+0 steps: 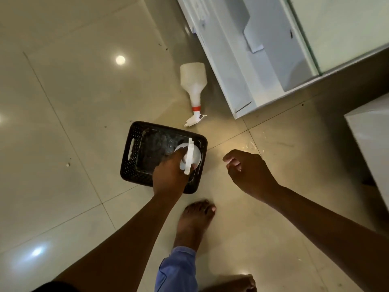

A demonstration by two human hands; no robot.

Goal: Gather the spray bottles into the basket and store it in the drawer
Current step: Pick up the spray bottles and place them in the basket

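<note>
A black perforated basket (134, 148) stands on the tiled floor in front of me. My left hand (168, 175) grips the neck of a white spray bottle (190, 155) that stands upright inside the basket's right half. A second white spray bottle (193, 81) with a red collar lies on its side on the floor just beyond the basket, nozzle toward me. My right hand (247, 169) hovers to the right of the basket, fingers loosely curled and holding nothing. The white drawer (250, 66) is pulled open at the upper right.
The drawer's front corner (237, 114) juts out over the floor near the lying bottle. A white cabinet edge (370, 144) stands at the right. My bare feet (195, 220) are just behind the basket. Open tile lies to the left.
</note>
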